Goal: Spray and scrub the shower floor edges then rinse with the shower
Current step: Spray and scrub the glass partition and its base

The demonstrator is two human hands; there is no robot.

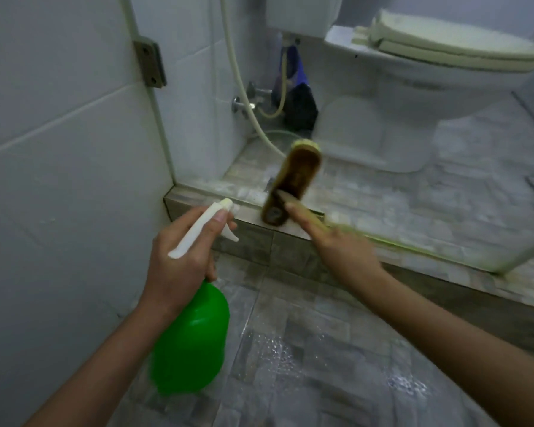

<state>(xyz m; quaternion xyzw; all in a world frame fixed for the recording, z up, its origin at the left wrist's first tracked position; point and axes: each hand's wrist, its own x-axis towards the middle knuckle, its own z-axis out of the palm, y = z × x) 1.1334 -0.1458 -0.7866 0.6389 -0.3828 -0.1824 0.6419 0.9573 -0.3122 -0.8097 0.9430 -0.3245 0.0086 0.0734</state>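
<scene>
My left hand [179, 260] grips the neck of a green spray bottle [188, 343] with a white trigger head [202, 228], its nozzle pointing at the raised tiled curb [247, 232] of the shower floor. My right hand [339, 245] holds a brown scrub brush [293, 186] by its handle. The brush is blurred and lies over the curb's top edge, its pale bristles at the far end. The shower floor [305, 349] below me is wet grey tile with water patches.
A white tiled wall [59, 149] stands at the left with a hinge plate [150, 63]. Behind a glass panel are a white toilet [413, 87], a pale hose [244, 87], a wall valve [244, 103] and a dark bag [299, 109].
</scene>
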